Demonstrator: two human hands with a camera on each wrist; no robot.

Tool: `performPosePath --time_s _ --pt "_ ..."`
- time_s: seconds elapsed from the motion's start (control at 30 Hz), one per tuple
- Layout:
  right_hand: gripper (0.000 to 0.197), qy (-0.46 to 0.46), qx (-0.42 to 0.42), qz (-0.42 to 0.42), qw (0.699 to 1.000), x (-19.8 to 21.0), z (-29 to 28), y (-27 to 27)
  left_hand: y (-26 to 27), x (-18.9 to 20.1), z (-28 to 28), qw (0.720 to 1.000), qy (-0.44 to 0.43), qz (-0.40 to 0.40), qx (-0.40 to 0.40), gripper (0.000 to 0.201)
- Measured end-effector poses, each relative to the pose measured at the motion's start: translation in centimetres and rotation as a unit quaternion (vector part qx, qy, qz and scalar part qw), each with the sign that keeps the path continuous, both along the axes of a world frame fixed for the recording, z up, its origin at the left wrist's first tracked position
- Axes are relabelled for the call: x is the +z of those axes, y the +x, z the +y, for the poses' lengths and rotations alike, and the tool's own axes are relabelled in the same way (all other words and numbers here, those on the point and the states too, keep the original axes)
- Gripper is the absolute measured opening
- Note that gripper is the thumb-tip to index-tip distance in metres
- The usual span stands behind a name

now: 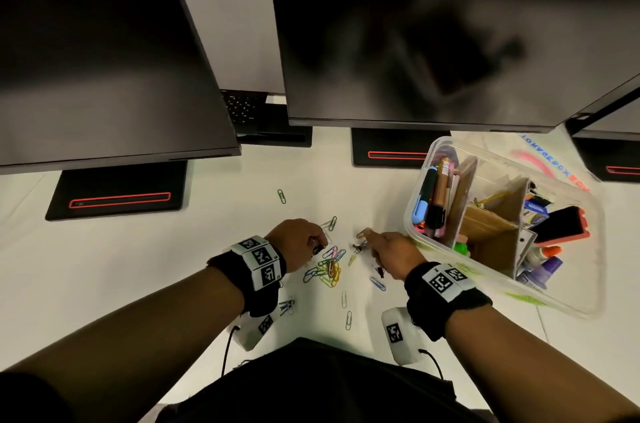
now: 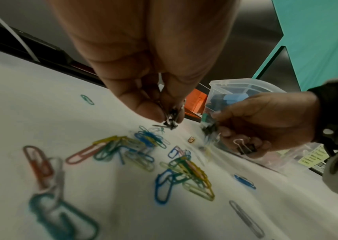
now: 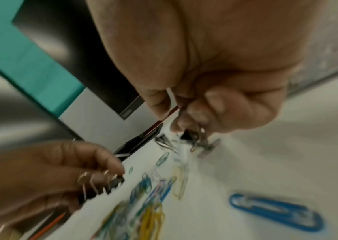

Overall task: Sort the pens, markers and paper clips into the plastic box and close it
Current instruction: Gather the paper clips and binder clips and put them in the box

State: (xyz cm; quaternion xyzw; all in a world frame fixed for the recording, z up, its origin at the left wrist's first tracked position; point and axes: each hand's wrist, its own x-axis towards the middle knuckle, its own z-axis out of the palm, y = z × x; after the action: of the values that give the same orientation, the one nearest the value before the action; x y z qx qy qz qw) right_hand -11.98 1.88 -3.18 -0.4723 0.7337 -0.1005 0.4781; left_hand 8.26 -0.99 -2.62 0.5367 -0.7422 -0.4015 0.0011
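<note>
Several coloured paper clips (image 1: 327, 270) lie heaped on the white table between my hands, seen closer in the left wrist view (image 2: 149, 146). My left hand (image 1: 317, 246) hovers over the heap's left side and pinches small black binder clips (image 2: 171, 121) between thumb and fingertips. My right hand (image 1: 369, 244) pinches a bunch of black binder clips (image 3: 196, 139) just right of the heap; another binder clip (image 2: 246, 149) sits in its curled fingers. The clear plastic box (image 1: 414, 194) stands open right of that hand, holding pens, markers and cardboard dividers.
Stray clips lie apart from the heap: a green one (image 1: 281, 196) farther back, a blue one (image 1: 377, 283) and grey ones (image 1: 348, 318) nearer me. The clear lid (image 1: 547, 159) lies behind the box. Two dark monitors on black stands (image 1: 117, 194) overhang the back of the table.
</note>
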Motion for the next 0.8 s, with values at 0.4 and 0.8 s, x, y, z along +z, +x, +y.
performPosePath --time_s 0.4,0.8 --pt "0.029 -0.121 0.138 0.148 0.972 -0.2 1.7 -0.5 -2.2 0.1 0.8 1.000 0.008 -0.023 -0.004 0.030" --pt "0.024 -0.137 0.123 0.160 0.970 -0.9 -0.7 1.7 -1.1 1.7 -0.2 0.999 -0.018 -0.035 0.005 0.030"
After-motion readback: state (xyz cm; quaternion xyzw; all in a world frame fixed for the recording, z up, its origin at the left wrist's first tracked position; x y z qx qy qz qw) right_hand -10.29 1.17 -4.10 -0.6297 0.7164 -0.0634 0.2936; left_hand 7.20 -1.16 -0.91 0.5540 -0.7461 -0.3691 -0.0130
